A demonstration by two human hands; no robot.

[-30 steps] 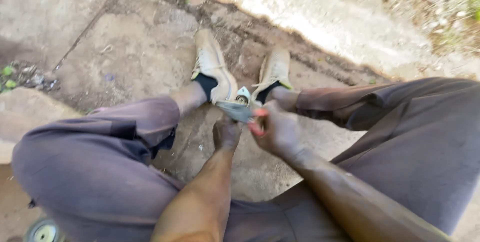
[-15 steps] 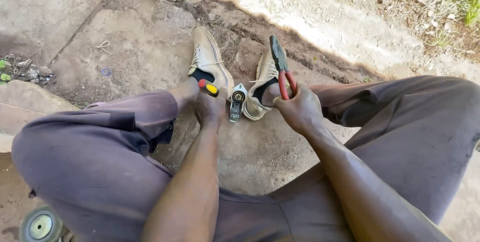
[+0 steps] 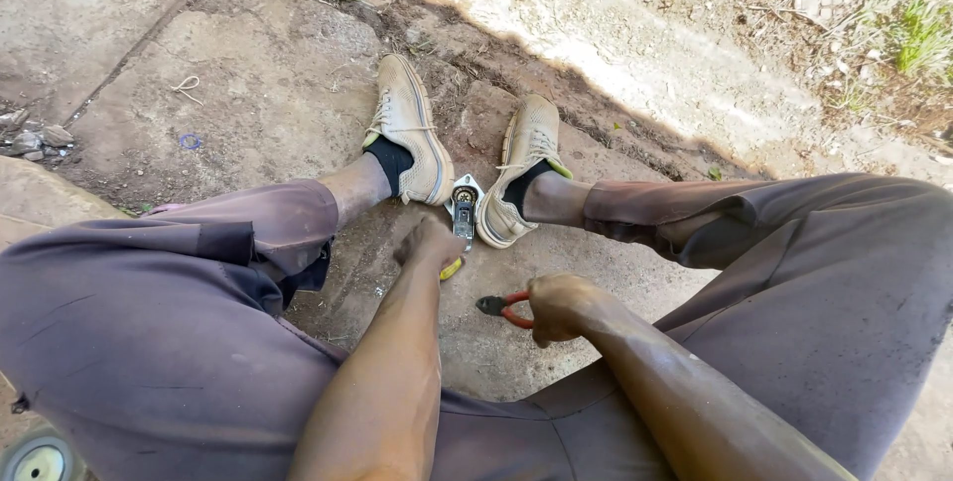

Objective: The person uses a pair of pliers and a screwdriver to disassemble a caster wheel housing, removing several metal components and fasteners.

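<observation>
Cracked concrete ground [image 3: 248, 74], edged by dirt and sparse grass, carries the seated person, whose legs in purple-grey trousers spread to either side and whose two tan shoes [image 3: 412, 134] sit heel to heel. Between the shoes lies a small metal part [image 3: 464, 205], silvery with a round dark fitting at its top, touching the inner side of the right shoe and resting flat on the concrete.

Half a second ago the right hand held the red-handled pliers up beside the shoes; now the right hand [image 3: 556, 307] has dropped nearer the person's lap, its grip closed around the pliers [image 3: 501, 307], whose dark jaws point toward the left arm, well short of the metal part. The left hand [image 3: 429, 243] has stayed just beside the metal part, grip closed on a yellow-handled tool [image 3: 452, 268] (only the yellow end shows below the fist), so the work has apparently passed from the pliers to this tool.
</observation>
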